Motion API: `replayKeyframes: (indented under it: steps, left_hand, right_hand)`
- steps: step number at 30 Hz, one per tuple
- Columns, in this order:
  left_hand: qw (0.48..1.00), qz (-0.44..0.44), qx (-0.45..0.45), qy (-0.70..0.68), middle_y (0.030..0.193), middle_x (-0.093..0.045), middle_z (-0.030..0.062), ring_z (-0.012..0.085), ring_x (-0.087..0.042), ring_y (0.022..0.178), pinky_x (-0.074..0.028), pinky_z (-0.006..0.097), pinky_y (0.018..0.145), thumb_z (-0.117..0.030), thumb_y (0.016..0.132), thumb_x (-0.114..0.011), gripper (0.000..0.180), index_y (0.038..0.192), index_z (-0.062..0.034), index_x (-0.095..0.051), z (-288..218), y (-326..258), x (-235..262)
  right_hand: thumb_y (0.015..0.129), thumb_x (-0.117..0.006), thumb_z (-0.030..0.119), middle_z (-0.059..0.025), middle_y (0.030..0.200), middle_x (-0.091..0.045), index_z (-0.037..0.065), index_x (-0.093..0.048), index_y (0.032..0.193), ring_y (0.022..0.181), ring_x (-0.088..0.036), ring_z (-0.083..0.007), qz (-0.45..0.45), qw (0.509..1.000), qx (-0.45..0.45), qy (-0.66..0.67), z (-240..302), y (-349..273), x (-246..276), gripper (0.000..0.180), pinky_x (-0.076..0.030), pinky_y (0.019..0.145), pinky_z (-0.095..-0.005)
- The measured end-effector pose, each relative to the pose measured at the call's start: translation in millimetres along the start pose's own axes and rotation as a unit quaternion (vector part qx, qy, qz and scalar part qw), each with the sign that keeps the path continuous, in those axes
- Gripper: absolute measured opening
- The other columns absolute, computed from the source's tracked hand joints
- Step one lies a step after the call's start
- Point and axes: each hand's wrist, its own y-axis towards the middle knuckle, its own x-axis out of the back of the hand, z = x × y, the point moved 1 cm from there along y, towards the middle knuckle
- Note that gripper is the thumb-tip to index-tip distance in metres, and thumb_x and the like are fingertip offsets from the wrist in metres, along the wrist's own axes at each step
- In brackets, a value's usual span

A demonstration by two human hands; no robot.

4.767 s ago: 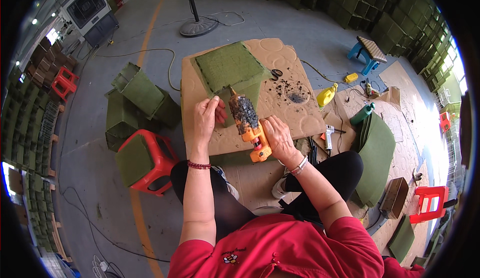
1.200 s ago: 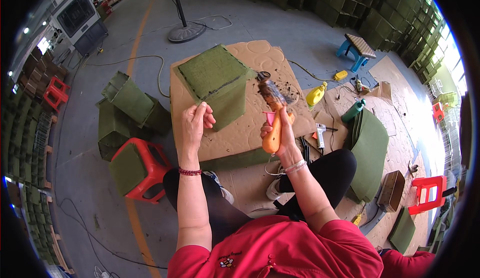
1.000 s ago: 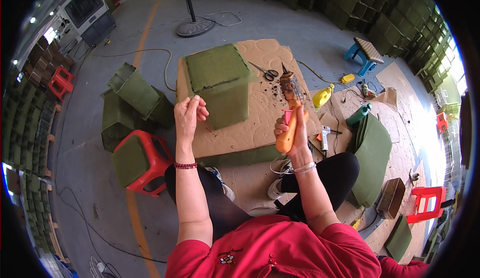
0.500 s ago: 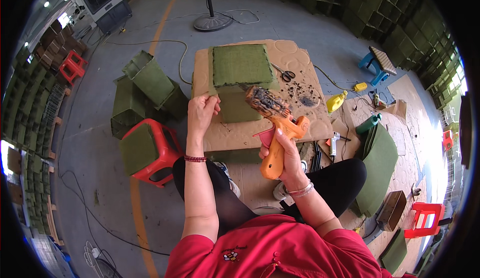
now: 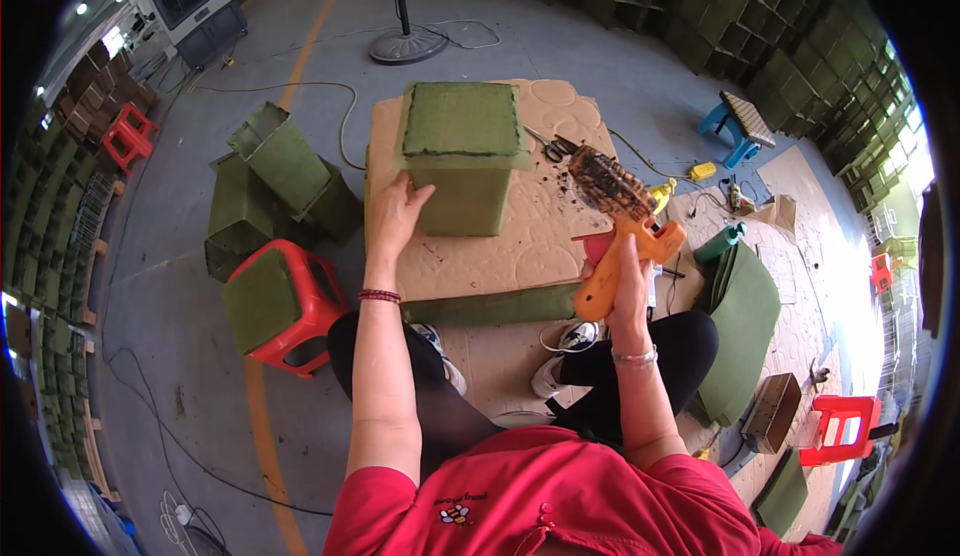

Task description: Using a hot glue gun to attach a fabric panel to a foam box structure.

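A green fabric-covered box (image 5: 460,196) stands on the cardboard-topped work table, a dark glue line along its upper front edge and a thin flap sticking out at the sides. My left hand (image 5: 398,214) is closed on the box's left front edge, thumb across the front face; its other fingers are partly hidden. To the right of the box, my right hand (image 5: 630,286) grips an orange glue gun (image 5: 605,286) with a red trigger. The gun's blackened, crusted front end points up and left, apart from the box.
Scissors (image 5: 553,148) and dark crumbs lie on the cardboard (image 5: 555,216). At left are a red stool (image 5: 318,301) and open green boxes (image 5: 290,161). On the right are a green bottle (image 5: 722,242), stacked green sheets (image 5: 745,326) and a blue-legged stool (image 5: 735,128).
My right hand has carried the glue gun right, away from the box. My left hand has gone from a raised fist to the box's left edge. The box's front now shows more fully.
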Motion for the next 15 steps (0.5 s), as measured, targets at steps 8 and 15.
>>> replayKeyframes:
  steps: [8, 15]
  left_hand:
    - [0.931, -0.063, 0.114, -0.34, 0.124, -0.058, 0.0149, 0.0272, -0.055, 0.116, -0.04, 0.036, 0.1, -0.026, 0.093, -0.057, 0.052, 0.133, 0.0056, -0.044, 37.7, 0.0, 2.9]
    - [0.902, -0.127, 0.104, -0.399, 0.14, -0.043, 0.0134, 0.0223, -0.041, 0.128, -0.028, 0.037, 0.107, -0.058, 0.09, -0.052, 0.083, 0.143, 0.0022, -0.029, -21.0, 18.1, 14.1]
  right_hand:
    - [0.097, -0.047, 0.04, -0.0086, 0.078, -0.053, 0.01, -0.041, 0.112, 0.051, -0.054, -0.0207, 0.082, 0.986, -0.106, 0.101, -15.5, 22.3, 8.8, 0.034, -0.047, 0.045, -0.0312]
    - [0.097, -0.046, 0.044, -0.0075, 0.075, -0.055, 0.011, -0.042, 0.108, 0.05, -0.055, -0.0199, 0.119, 0.969, -0.17, 0.133, -43.6, 36.0, 1.9, 0.035, -0.047, 0.044, -0.0311]
